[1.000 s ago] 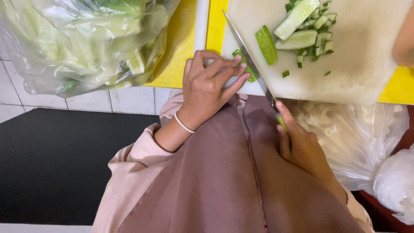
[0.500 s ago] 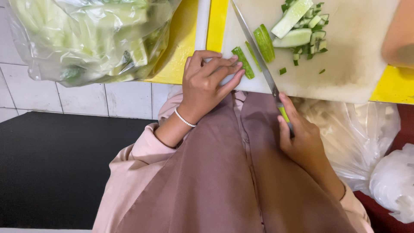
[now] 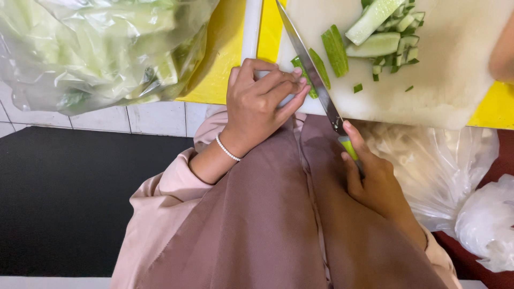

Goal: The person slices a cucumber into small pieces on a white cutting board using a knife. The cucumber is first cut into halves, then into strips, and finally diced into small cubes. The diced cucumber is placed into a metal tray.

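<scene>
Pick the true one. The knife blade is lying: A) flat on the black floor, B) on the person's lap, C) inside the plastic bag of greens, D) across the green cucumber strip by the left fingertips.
D: the knife crosses the cucumber strip beside the left hand on the white cutting board.

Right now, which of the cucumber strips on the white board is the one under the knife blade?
The cucumber strip nearest the left hand, at the board's near-left edge. The knife blade crosses it; the other strip lies free to the blade's right.
</scene>
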